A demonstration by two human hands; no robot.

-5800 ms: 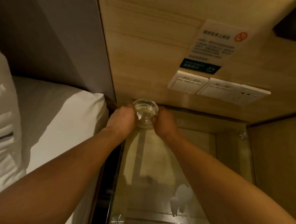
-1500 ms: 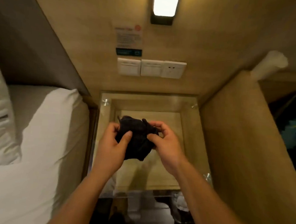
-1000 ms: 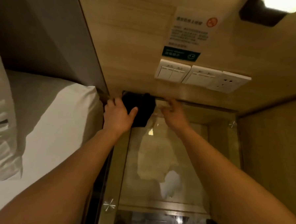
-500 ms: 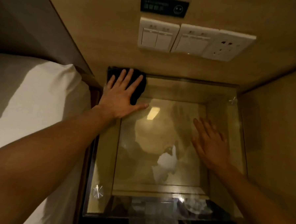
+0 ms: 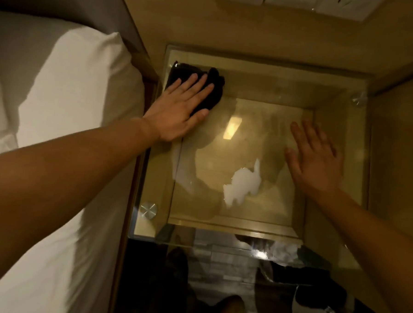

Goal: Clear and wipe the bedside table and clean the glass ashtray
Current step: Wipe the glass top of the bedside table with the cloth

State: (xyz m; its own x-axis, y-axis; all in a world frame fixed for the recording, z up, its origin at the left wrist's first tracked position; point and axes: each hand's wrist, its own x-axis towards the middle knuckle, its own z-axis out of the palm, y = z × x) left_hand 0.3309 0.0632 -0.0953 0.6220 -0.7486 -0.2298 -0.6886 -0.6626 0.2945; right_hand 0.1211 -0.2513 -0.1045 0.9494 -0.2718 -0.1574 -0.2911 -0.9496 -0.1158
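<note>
**Tabletop wipe starts from the far left corner**

Tabletop (image 5: 343, 75) glass fills the middle of the head view, our only view, and nothing stands on it but a dark cloth (image 5: 211, 89). We see that cloth bunched in the far left corner, next to the bed (image 5: 68, 82) and just short of the wooden wall panel (image 5: 231, 26). Our left hand (image 5: 181, 109) lies flat on the cloth, fingers spread and extended, pressing it down rather than gripping it. Our right hand (image 5: 313, 157) is open too, fingers apart, over the right half of the glass; we cannot tell whether it touches the surface or floats just above.

The relation that matters: the cloth sits under the left hand, well apart from the right, with all the unwiped glass lying to its right and toward us. We judge the wipe belongs to the left hand, sweeping rightward along the far edge, then back in rows toward the near edge. The right hand lies in that path. The glass ashtray is not in view.
</note>
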